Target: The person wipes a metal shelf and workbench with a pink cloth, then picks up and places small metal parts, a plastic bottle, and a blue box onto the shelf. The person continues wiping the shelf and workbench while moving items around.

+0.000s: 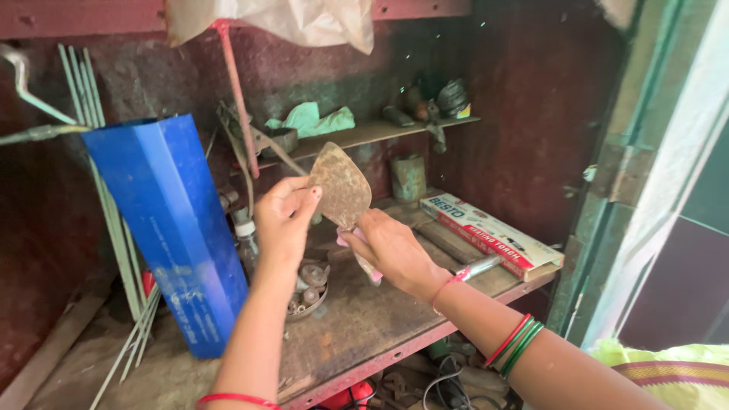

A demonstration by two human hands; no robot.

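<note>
Rusty scraper [340, 186], frame centre: stiff, light, rough blade. Right hand [395, 250] grips the pink handle, the best hold; left hand [282, 220] pinches the blade edge.

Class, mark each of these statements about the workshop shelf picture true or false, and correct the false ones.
1. The right hand holds the scraper by its pink handle. True.
2. The left hand touches the edge of the scraper's rusty blade. True.
3. The tall blue box lies flat on the upper shelf. False: it stands leaning at the left, on the lower surface.
4. The long red and white carton lies to the right of the hands. True.
5. The right wrist is bare. False: it wears red and green bangles.
</note>
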